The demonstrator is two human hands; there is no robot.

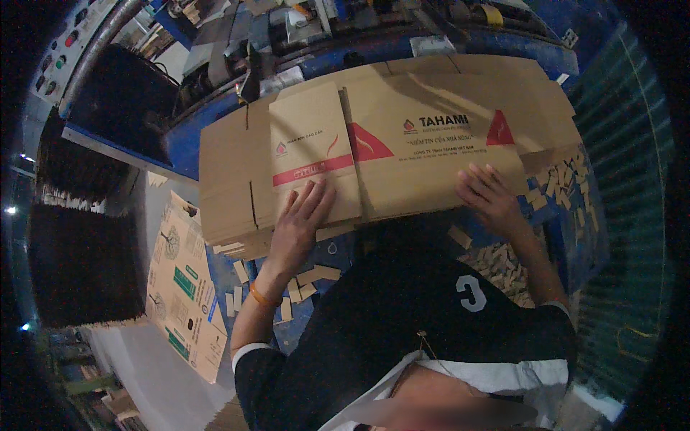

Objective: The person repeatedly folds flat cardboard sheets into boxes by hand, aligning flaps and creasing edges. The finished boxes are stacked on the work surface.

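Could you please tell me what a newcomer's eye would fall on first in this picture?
Probably the red-marked cardboard across the centre, with the left hand and right hand on it. Then the small cardboard offcuts scattered at right, and the green-printed cardboard sheet at lower left.

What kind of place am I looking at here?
Probably a carton-making workshop: printed flat cardboard lies stacked on the work surface, small cardboard offcuts are scattered around it, and a control panel with coloured buttons shows at upper left.
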